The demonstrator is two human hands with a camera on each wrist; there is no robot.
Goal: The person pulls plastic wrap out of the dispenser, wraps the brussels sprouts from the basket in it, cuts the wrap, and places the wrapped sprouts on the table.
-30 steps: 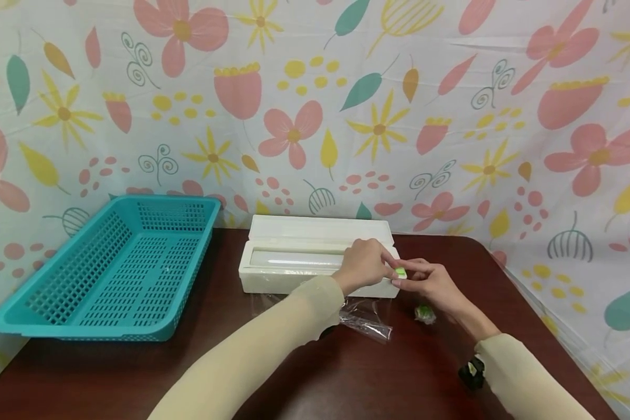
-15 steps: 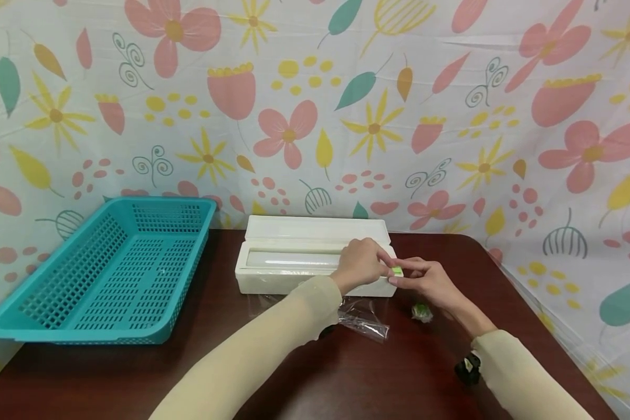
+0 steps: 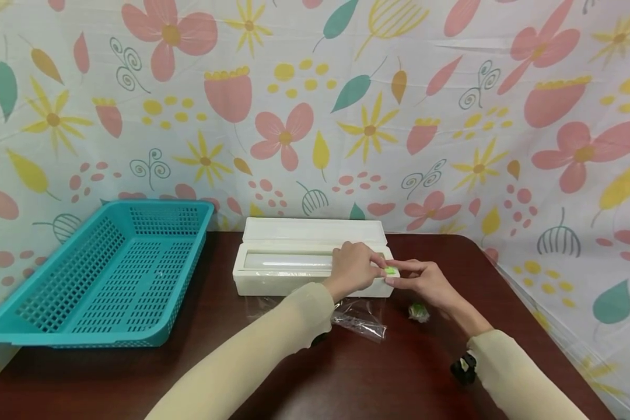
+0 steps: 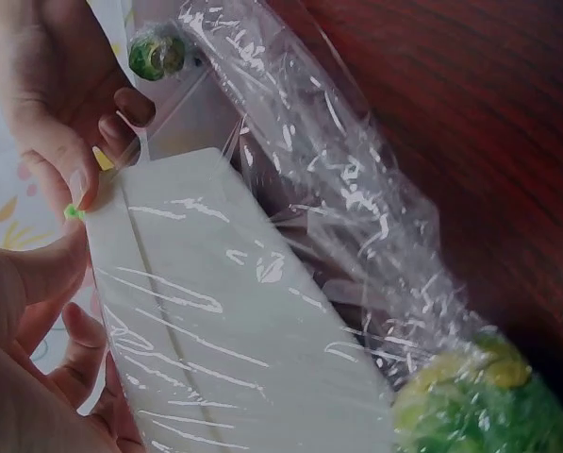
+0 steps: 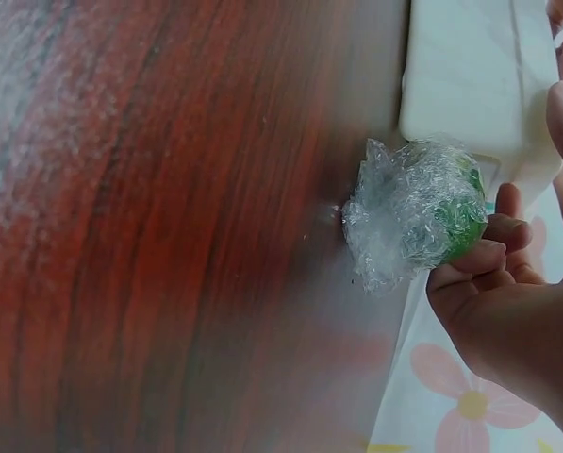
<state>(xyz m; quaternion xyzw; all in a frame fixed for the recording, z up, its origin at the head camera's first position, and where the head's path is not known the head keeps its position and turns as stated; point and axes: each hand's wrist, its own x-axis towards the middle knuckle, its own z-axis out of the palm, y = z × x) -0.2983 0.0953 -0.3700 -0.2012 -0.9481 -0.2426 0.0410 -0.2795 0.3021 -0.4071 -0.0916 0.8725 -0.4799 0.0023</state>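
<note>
A white cling film dispenser (image 3: pixel 268 284) stands on the table with its lid (image 3: pixel 315 228) up and a film roll (image 3: pixel 289 262) inside. At its right end sits a small green slide cutter (image 3: pixel 390 270). My left hand (image 3: pixel 354 268) reaches across the box and pinches this cutter with thumb and finger. Facing it, my right hand (image 3: pixel 427 283) holds the same cutter from the right. Clear film (image 3: pixel 362 324) hangs over the box front onto the table. A film-wrapped green ball (image 5: pixel 441 217) lies below my right hand; another wrapped green-yellow ball (image 4: pixel 484 401) shows in the left wrist view.
A teal slotted basket (image 3: pixel 189 280) stands on the left of the dark red-brown table (image 3: pixel 399 373). Behind the table hangs a floral cloth (image 3: pixel 315 116). The table's right edge runs close beyond my right arm.
My left fingers have shifted slightly left along the box, and the green cutter a little with them. The right hand stays at the box end. The head view has drifted slightly.
</note>
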